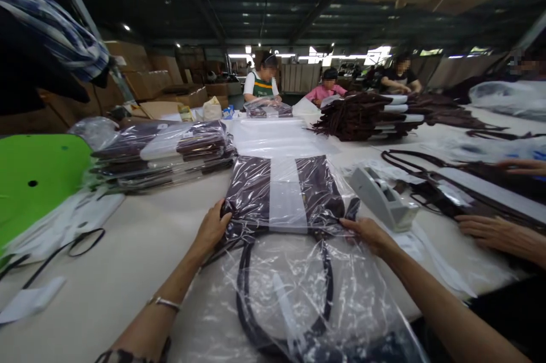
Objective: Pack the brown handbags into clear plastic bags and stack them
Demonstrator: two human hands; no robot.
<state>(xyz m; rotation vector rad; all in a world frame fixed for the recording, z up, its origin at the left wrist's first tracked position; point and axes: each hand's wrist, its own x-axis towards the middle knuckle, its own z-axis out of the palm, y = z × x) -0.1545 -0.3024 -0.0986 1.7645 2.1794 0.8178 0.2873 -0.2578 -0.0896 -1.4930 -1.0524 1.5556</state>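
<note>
A dark brown handbag (326,181) lies folded inside a clear plastic bag (358,295) in the middle of the table, a white band (285,192) across its centre. Its looped handles (244,289) show through the plastic toward me. My left hand (214,227) is closed on the near left corner of the wrapped handbag, thumb on top. At the near right corner, my right hand (367,232) pinches the edge through the plastic. The undersides of both grips are hidden.
Left stands a stack of wrapped handbags (170,149); behind right, a pile of brown handbags (358,115). A tape dispenser (381,198) is near my right hand. A co-worker's hands (503,235) rest on another bag at right. A green board (38,181) stands far left.
</note>
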